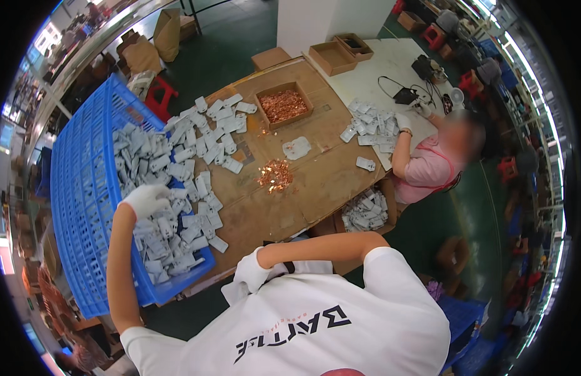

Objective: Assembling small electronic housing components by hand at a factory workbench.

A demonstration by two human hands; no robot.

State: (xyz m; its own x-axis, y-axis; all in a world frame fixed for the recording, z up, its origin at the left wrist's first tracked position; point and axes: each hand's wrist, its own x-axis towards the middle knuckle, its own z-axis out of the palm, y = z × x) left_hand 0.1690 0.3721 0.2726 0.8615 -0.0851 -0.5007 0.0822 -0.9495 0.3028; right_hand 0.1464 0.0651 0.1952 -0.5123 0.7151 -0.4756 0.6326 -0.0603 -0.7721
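My left hand [147, 200], in a white glove, reaches over the blue crate [83, 207] lying tipped toward the table. Its fingers are stretched out over a heap of small white plastic casings [162, 241], touching the near ones. Casings spill from the crate's mouth onto the cardboard-covered table [265, 219]. Close to my body at the table's front edge is my right hand [249, 271], also gloved in white, with its fingers curled in. What it holds is hard to make out against my white shirt. A pile of small copper-coloured pieces [276, 175] lies mid-table.
Behind the pile stands a carton of copper pieces [283, 105], near a flat whitish scrap [296, 148]. At right, a co-worker in pink [422, 169] handles casings [373, 125] with gloved hands. A box of casings [367, 210] stands below the table edge. Red stools [159, 94] are beyond.
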